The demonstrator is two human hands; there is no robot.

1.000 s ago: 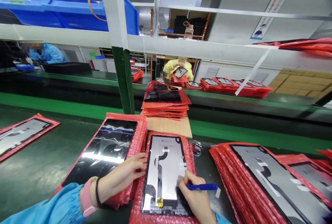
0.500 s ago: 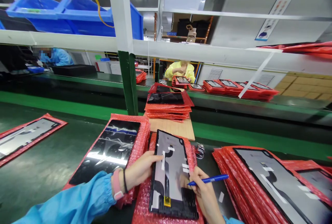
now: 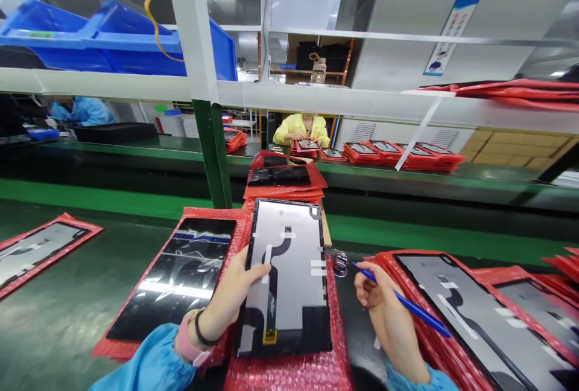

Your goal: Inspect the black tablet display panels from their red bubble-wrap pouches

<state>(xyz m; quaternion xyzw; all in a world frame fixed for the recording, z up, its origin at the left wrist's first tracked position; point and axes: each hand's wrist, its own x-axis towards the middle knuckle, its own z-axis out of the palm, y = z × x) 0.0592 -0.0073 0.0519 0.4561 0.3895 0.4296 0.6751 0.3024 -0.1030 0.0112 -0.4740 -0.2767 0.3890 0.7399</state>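
Note:
My left hand [image 3: 235, 291] grips the left edge of a grey display panel [image 3: 289, 276] with a black flex cable on its back, holding it raised and tilted above a red bubble-wrap sleeve [image 3: 294, 373]. My right hand [image 3: 384, 312] is off to the right of the panel, fingers closed around a blue pen [image 3: 407, 305] that points up and to the left. It does not touch the panel. Left of the held panel lies a glossy black panel [image 3: 181, 276] on a pile of red sleeves.
A stack of sleeved panels [image 3: 474, 312] lies to the right, another sleeved panel [image 3: 36, 249] at the far left on the green belt [image 3: 67, 318]. More red stacks [image 3: 284, 183] sit on a wooden board ahead. A person in yellow [image 3: 301, 128] works opposite; a green post [image 3: 210, 149] stands ahead.
My left hand has lifted the grey panel off the red sleeve and tilted it up toward me. My right hand has left the panel and moved right with the pen.

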